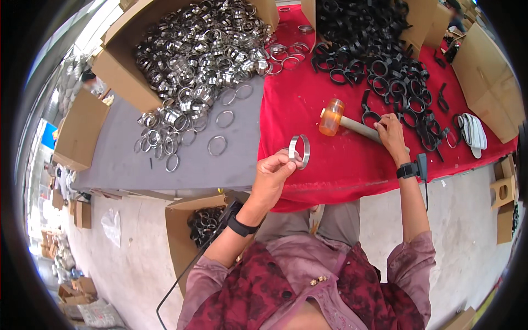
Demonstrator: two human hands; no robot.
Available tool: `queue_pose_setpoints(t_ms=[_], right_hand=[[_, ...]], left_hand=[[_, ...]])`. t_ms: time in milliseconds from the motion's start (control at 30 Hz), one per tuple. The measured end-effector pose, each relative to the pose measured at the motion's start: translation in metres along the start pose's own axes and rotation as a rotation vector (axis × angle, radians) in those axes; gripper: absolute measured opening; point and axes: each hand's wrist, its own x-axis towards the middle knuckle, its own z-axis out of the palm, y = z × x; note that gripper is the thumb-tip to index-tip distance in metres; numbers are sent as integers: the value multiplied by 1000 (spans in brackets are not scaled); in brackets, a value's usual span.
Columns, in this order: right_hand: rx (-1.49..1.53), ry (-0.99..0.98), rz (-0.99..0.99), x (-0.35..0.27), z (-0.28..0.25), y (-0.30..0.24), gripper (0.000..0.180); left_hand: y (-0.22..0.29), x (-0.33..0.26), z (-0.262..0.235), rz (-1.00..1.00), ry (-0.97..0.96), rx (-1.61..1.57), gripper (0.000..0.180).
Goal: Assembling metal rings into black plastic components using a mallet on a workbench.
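Note:
My left hand (pixel 274 168) pinches a shiny metal ring (pixel 306 152) between thumb and fingers, holding it up on edge above the red cloth's front part. Over to the right, my right hand (pixel 391 135) has its fingers bent together at the rim of a black ring with a straight handle (pixel 366 100), which lies on the cloth. Beneath that hand runs the wooden handle of a mallet (pixel 331 117) with an amber head. Several more black rings (pixel 379 86) lie heaped just beyond my right hand.
A tipped cardboard box (pixel 124 82) spills a large pile of metal rings (pixel 203 49) over the grey cloth (pixel 236 159). White folded gloves (pixel 474 135) lie at the right edge of the red cloth (pixel 330 181). Below the table stands an open carton (pixel 179 220) containing dark rings.

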Motion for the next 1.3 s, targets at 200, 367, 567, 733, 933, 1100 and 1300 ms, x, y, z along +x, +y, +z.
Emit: queue_pose_setpoints(t_ms=[200,367,567,733,933,1100,1300], right_hand=[[32,139,3,-4,5,10,17],[-6,73,224,1,6,10,25],[-128,102,221,0,10,15,29],[-177,53,300,4,9,32,29],[-242,341,252,10,-5,-27,22],[-269,75,-556,35,-15,-96,52],[-663,-130,-704,74,-6,-24,23]], left_hand=[[0,-5,-1,199,-135,287,3],[10,-6,2,466,-267,838,6],[8,-11,20,711,-253,1334,21],[0,-2,30,716,-341,1469,14],[-11,9,15,550,-514,1593,8],[-24,6,-5,537,-614,1461,14],[-40,29,-25,615,-760,1376,9]])
